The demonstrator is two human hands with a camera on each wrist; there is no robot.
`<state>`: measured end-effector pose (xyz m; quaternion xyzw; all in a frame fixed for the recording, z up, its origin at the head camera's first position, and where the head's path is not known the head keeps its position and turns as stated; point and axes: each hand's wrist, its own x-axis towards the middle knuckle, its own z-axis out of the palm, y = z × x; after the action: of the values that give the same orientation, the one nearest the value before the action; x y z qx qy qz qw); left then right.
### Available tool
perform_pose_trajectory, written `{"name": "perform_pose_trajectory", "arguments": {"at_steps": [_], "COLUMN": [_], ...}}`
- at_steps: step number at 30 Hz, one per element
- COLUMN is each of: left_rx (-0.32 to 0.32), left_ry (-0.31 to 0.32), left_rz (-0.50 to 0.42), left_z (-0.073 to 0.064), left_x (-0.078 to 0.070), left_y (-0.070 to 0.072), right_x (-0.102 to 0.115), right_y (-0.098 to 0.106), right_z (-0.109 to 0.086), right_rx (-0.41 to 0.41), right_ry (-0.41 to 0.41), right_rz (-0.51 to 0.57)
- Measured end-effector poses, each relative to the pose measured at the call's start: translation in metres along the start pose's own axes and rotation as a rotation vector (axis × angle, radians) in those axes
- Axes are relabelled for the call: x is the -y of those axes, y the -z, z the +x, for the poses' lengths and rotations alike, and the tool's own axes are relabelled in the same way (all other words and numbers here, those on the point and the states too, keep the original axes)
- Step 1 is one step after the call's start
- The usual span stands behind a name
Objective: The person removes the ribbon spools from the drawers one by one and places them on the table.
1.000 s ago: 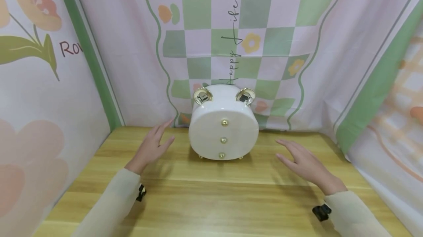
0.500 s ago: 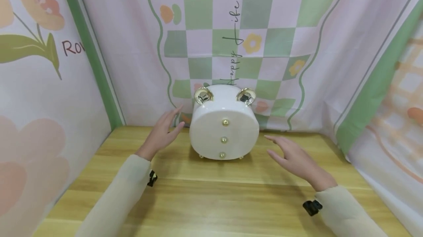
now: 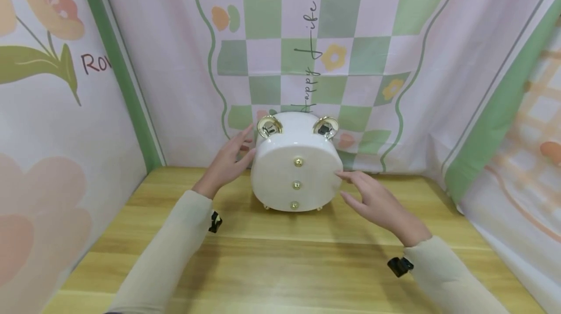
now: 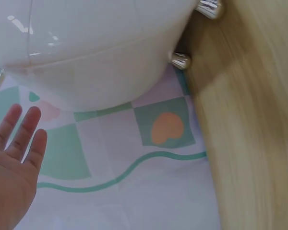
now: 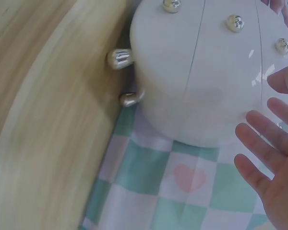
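Note:
A glossy white rounded jewelry box point(image 3: 278, 173) stands at the back of the table, with two gold ears point(image 3: 325, 128) on top. Three gold knobs point(image 3: 297, 185) run down its front, and thin seams between them show in the right wrist view. Short gold feet point(image 5: 120, 59) hold it off the wood. My left hand point(image 3: 224, 167) is at the box's left side, fingers extended, fingertips near the left ear. On the other side my right hand point(image 3: 372, 201) has its fingers spread, its index fingertip overlapping the right edge of the front. Neither hand grips anything.
The wooden table point(image 3: 280, 265) reaches forward from the box. A checkered cloth point(image 3: 263, 17) hangs right behind it. Printed cloth walls point(image 3: 39, 124) flank the table left and right. A small black device point(image 3: 400, 266) sits at each wrist.
Both hands have moved inward toward the box from either side; the left has also risen along its flank. The box has stayed where it was.

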<state>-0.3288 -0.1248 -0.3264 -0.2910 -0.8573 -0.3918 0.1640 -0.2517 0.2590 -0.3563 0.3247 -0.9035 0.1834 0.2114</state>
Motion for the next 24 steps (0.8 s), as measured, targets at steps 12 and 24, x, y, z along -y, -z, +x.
{"name": "perform_pose_trajectory", "arguments": {"at_steps": [12,24], "left_rx": [0.015,0.002], "left_ry": [-0.011,-0.008], "left_rz": [-0.067,-0.072], "left_z": [0.013,0.025], "left_x": [-0.01,-0.02], "left_y": [-0.004,-0.007], "right_x": [0.011,0.023], "right_y": [-0.001,-0.002], "right_z": [0.014,0.033], "right_rx": [-0.078,-0.1], "right_ry": [0.08,0.084], "right_rz": [-0.014,-0.004]}}
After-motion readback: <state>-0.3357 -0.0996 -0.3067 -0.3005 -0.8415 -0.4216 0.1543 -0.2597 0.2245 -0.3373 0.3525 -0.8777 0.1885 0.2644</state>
